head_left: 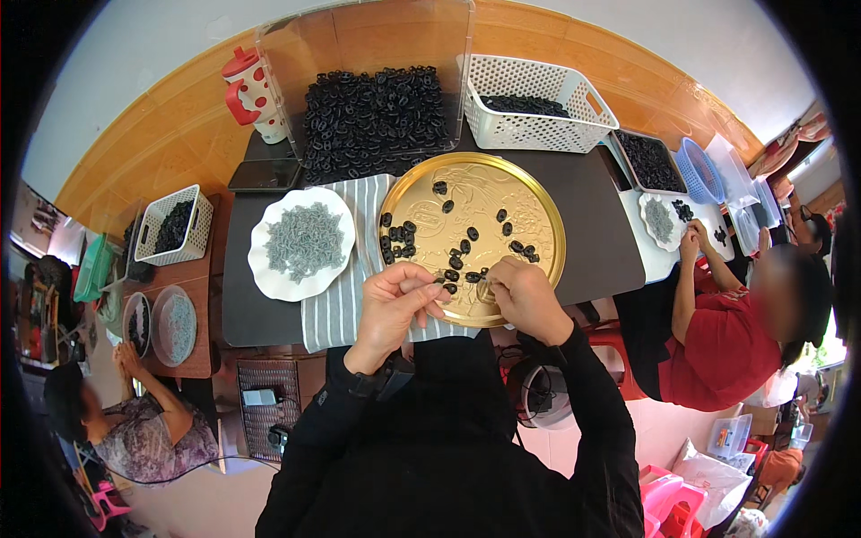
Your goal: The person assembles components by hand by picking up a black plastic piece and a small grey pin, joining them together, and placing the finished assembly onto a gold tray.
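Over the near edge of a round gold tray both my hands work close together. My left hand pinches a small black oval piece between thumb and fingertips. To its right, my right hand has its fingers pressed together near the tray's front rim; whatever it grips is hidden. Loose black oval pieces lie scattered over the tray, some in a cluster at its left side. Left of the tray, a white scalloped plate holds a heap of small grey pieces on a striped cloth.
Behind the tray stand a clear bin of black pieces and a white perforated basket. A dark phone-like slab and a red-spotted tumbler are at the back left. Other people sit at the left and right.
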The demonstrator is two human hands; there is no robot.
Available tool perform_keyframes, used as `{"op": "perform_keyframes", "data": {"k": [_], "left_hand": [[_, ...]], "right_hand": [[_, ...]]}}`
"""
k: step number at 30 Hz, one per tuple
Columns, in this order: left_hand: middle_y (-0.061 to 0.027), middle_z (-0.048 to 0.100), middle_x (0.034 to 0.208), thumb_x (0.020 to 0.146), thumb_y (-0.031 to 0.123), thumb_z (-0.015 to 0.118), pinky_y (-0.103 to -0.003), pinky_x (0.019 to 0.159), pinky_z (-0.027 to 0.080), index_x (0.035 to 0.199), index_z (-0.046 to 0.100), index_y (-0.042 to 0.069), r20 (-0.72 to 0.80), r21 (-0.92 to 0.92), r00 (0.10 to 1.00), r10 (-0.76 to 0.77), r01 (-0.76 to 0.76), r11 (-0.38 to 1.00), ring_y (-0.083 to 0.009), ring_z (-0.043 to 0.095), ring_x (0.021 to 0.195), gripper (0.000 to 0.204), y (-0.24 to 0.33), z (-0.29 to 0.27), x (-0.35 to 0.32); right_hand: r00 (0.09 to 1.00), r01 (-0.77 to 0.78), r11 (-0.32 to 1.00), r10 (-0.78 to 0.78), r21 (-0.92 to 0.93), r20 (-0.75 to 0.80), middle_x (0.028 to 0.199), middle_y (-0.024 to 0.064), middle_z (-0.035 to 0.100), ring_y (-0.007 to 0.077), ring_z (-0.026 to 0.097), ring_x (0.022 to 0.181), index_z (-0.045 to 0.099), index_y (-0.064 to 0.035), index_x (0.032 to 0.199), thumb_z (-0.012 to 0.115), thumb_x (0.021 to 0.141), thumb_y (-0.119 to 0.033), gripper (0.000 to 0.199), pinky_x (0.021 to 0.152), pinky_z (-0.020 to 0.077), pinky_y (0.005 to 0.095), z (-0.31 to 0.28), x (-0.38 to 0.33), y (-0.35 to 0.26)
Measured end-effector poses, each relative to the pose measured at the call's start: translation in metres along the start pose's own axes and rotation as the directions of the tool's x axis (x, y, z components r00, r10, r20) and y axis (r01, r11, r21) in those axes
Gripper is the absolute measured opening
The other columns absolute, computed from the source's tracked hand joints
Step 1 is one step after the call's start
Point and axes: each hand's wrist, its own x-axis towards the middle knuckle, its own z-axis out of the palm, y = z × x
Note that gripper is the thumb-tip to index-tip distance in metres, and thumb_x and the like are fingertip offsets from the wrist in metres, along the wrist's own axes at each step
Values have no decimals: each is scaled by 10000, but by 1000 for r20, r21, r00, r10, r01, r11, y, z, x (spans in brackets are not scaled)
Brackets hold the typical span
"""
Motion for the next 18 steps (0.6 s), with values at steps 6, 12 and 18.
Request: {"op": "perform_keyframes", "data": {"k": [6, 12, 18], "left_hand": [[-129, 685, 833, 828, -59, 617, -223, 590, 514, 934, 628, -29, 4, -56, 999, 34, -33, 998, -157, 671, 720, 111, -8, 0, 2], [-113, 668, 807, 822, -86, 605, -224, 594, 502, 954, 621, -44, -13, 24, 997, 75, -74, 997, -147, 650, 693, 140, -20, 0, 2], [-80, 660, 795, 813, -91, 616, -217, 586, 489, 969, 624, -39, -92, 44, 992, 87, -83, 996, -123, 635, 684, 165, -17, 9, -6]], "right_hand": [[998, 68, 985, -68, -156, 6, 742, 154, 547, 352, 567, 718, 560, 11, 786, 577, 718, -9, 73, 631, 467, 409, 2, 5, -5], [938, 347, 868, -319, -355, 137, 712, 122, 553, 296, 576, 670, 550, -16, 736, 583, 661, -71, 99, 613, 471, 376, 3, 16, -18], [964, 264, 897, -237, -354, 118, 713, 124, 554, 292, 582, 671, 561, -10, 743, 582, 653, -42, 98, 618, 473, 362, 5, 13, -20]]}}
